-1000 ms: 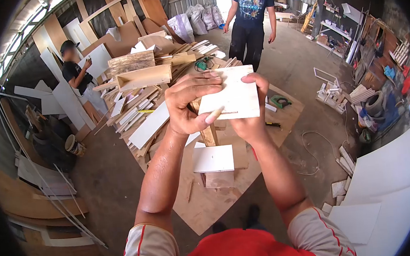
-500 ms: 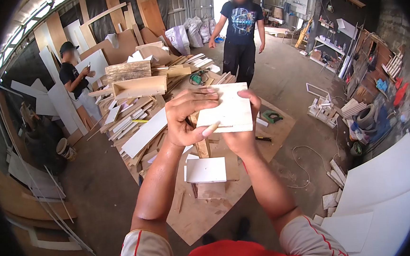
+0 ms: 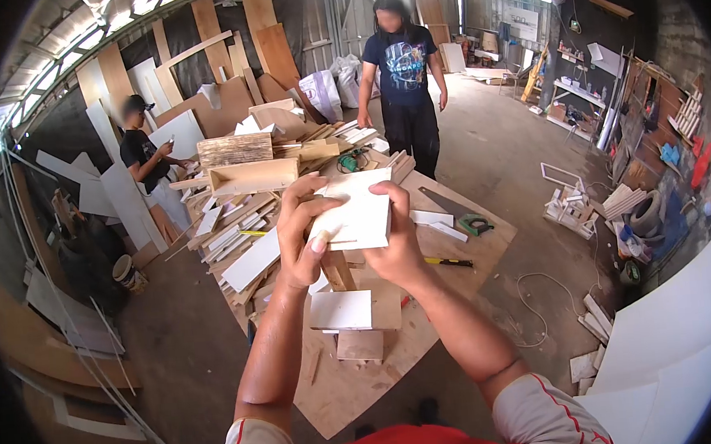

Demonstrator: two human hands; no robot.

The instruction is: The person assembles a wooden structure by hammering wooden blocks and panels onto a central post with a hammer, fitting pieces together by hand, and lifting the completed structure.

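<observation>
Above the worktable I hold a small white wooden board [image 3: 360, 209] up in front of me, its pale cut edge facing me. My left hand [image 3: 299, 230] grips its left side, fingers over the top face and thumb at the near edge. On the opposite side my right hand [image 3: 396, 244] is closed around the board's edge, partly hidden by it. Below my hands, another white board [image 3: 341, 310] rests on wooden pieces, near an upright-looking wood strip [image 3: 339, 271]. A yellow-and-black tool [image 3: 449, 262] lies right of my right hand.
The brown worktable [image 3: 339, 396] carries a handsaw with a green handle [image 3: 475, 225], a green corded power tool [image 3: 351, 160] and a heap of wood strips [image 3: 244, 221]. A person in a printed shirt [image 3: 401, 66] stands beyond; another [image 3: 146, 150] is at left. White sheets [image 3: 668, 324] lean at right.
My view has shifted, and the held board is lower and further left in it, tilted differently. Both hands still grip it. The person beyond the table has lowered an arm.
</observation>
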